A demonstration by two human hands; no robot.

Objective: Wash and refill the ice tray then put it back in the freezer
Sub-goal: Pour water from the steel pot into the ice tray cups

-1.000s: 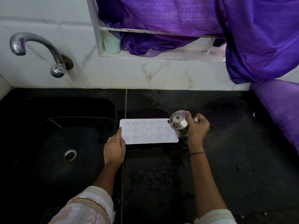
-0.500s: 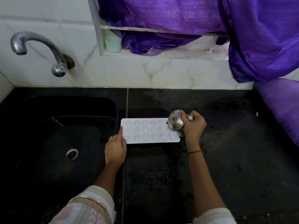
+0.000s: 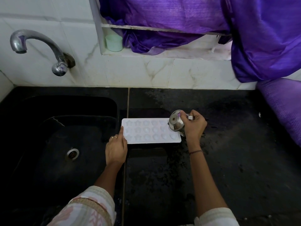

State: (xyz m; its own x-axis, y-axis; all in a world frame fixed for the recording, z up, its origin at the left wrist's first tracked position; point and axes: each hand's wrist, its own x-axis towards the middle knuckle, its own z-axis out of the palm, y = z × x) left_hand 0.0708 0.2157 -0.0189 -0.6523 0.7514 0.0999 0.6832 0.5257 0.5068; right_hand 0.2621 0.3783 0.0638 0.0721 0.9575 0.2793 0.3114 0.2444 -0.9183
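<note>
**Steel vessel tipped over the ice tray's right end**

The right hand (image 3: 194, 126) is clenched around a small polished steel vessel (image 3: 176, 122), which is tilted so its round base faces up and to the left; its mouth is hidden beneath it, above the right end of the ice tray (image 3: 150, 130). Any water leaving it cannot be made out. The left hand (image 3: 116, 148) lies flat and unclenched, grasping nothing, with its fingertips pressed against the tray's left edge; a ring (image 3: 115, 137) shows on one finger.

The tray is white, rectangular plastic, moulded with three rows of cavities: star shapes toward the left, rounded ones toward the right. Whether the cavities hold water is unclear. It lies flat on the black, speckled stone counter (image 3: 228, 152), just right of the black sink (image 3: 48, 136) with its metal drain (image 3: 72, 154).

A curved chrome tap (image 3: 37, 46) juts from the white marble-veined tiles. On the ledge above stands a pale green cup (image 3: 114, 42) beside crumpled purple cloth (image 3: 244, 30).
</note>
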